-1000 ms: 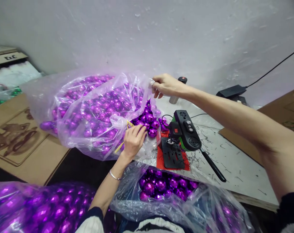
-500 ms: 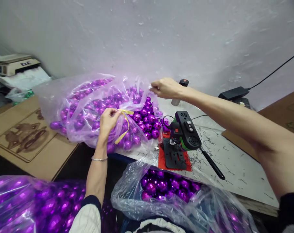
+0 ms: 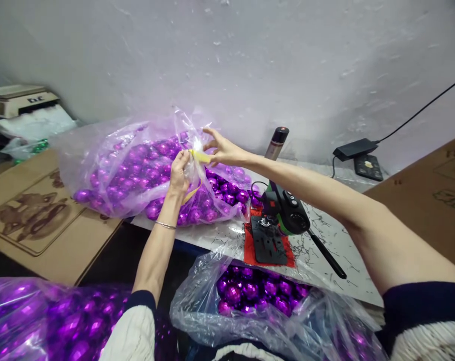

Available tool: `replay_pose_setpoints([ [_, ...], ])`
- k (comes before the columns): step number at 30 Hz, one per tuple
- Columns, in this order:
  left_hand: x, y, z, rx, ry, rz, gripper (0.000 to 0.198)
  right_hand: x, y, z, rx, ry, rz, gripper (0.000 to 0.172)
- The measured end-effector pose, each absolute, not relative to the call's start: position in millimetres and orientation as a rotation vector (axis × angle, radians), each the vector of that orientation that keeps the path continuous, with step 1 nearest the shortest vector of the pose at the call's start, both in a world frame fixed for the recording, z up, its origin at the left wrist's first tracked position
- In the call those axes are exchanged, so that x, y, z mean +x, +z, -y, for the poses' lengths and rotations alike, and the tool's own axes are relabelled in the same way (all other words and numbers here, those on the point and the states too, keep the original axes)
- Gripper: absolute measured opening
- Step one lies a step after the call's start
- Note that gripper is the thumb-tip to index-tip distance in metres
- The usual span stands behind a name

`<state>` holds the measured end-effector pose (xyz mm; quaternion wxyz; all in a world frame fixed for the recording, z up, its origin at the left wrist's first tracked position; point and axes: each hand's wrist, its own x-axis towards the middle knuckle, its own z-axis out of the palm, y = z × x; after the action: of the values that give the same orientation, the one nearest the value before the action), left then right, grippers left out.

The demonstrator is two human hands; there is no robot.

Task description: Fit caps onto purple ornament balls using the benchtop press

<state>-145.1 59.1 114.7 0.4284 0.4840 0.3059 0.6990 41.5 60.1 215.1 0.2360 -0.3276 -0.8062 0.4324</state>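
Note:
A large clear plastic bag (image 3: 77, 155) full of shiny purple faceted balls (image 3: 137, 165) lies on the table. My left hand (image 3: 180, 170) is closed around the bag's bunched plastic, with a yellow strip (image 3: 200, 156) at its fingertips. One end of that strip hangs down below the hand. My right hand (image 3: 221, 149) is on the other side of the bunched neck, fingers spread and curved, the thumb beside the strip. Whether the thumb touches the strip I cannot tell. Some loose-looking purple balls (image 3: 231, 193) show at the bag's right side.
A black hand-lever machine (image 3: 287, 210) stands on a red sheet (image 3: 250, 255), with dark wire bits scattered around it. Behind it is a spray can (image 3: 276, 143). An open bag of purple balls (image 3: 250, 291) sits in front. Cardboard (image 3: 35, 215) lies left; a carton (image 3: 430, 195) stands right.
The bag's mouth, pulled wide before, is now bunched together. My right hand has let go of its edge and come left and down; my left hand has risen to the neck with the strip.

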Motion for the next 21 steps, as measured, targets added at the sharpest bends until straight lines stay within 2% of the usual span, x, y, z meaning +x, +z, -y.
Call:
replay_pose_setpoints([
  [2,-146.8,116.0,-51.1,1.260,1.722,-0.789,0.035,41.8,214.2,-61.6,-0.938,1.159,2.206,0.063],
  [3,-147.6,117.6,-47.3,1.306,1.715,-0.807,0.037,41.6,213.5,-62.6,-0.962,1.153,2.215,0.059],
  [7,-156.3,126.7,-37.0,1.521,1.744,-0.873,0.041,43.2,211.2,-65.4,-1.059,1.052,2.291,0.016],
  [8,-161.0,128.4,-35.5,1.540,1.761,-0.878,0.040,44.8,211.1,-65.4,-1.065,1.012,2.295,0.011],
  [12,-192.1,129.5,-29.2,1.594,1.843,-0.875,0.045,54.0,213.1,-63.6,-1.050,0.984,2.278,0.016],
  [15,-219.3,129.3,-27.4,1.952,1.825,-1.145,0.069,60.4,214.9,-63.7,-1.033,1.022,2.289,0.015],
  [18,-231.7,132.1,-40.4,2.351,1.494,-1.411,0.102,65.8,214.9,-66.2,-0.941,1.051,2.354,0.012],
  [21,-219.0,132.7,-68.6,2.344,1.227,-1.419,0.108,68.9,213.5,-69.7,-0.869,1.046,2.432,0.012],
])
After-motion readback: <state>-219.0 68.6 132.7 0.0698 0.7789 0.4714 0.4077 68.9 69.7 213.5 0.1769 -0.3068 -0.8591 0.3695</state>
